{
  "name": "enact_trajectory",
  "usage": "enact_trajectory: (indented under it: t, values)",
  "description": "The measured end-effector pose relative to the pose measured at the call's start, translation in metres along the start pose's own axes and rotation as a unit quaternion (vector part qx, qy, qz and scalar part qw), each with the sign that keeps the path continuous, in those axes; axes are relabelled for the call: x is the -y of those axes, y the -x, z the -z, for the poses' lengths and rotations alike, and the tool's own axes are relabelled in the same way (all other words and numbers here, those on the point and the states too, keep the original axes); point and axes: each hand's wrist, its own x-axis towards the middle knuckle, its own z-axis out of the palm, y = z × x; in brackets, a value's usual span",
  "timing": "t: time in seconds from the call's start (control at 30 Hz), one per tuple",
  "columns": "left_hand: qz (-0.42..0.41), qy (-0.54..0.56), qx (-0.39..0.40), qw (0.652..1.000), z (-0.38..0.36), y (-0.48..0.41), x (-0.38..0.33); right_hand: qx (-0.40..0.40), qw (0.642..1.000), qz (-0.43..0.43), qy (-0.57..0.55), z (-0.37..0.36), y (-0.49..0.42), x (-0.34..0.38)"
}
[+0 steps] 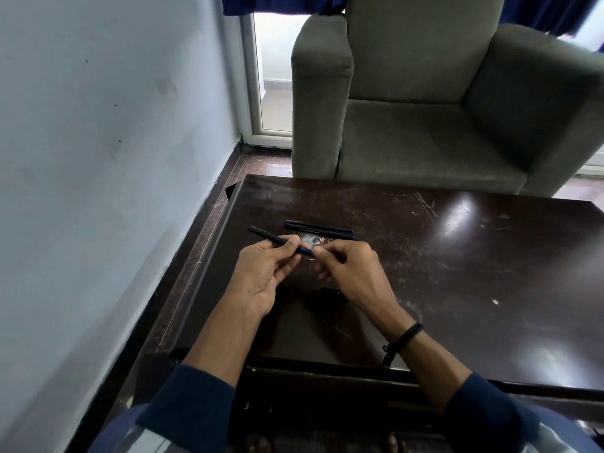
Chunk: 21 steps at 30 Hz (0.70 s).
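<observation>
Left hand [264, 276] and right hand [349, 273] tight around one dark pencil [271, 237]; spare pencils [318, 228] nearby on table [457, 273].

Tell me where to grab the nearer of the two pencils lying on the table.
Probably pinch the nearer pencil at its right end, from above and the right. It lies flat on the table, close against the second pencil, so mid-shaft leaves fingers little room.
</observation>
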Motion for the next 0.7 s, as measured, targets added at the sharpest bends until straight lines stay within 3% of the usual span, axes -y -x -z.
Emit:
enact_trajectory:
  t: [0.3, 0.7]
  values:
    - [0.003, -0.008, 0.014, 1.0, 0.0004, 0.001, 0.0005, 0.025, 0.999, -0.033, -0.005, -0.0009, -0.0006, 0.0004]
    - [0.008, -0.004, 0.017, 1.0, -0.0001, 0.0007, 0.0002, 0.028, 0.999, -0.009, 0.014, -0.0008, -0.0032, -0.0037]
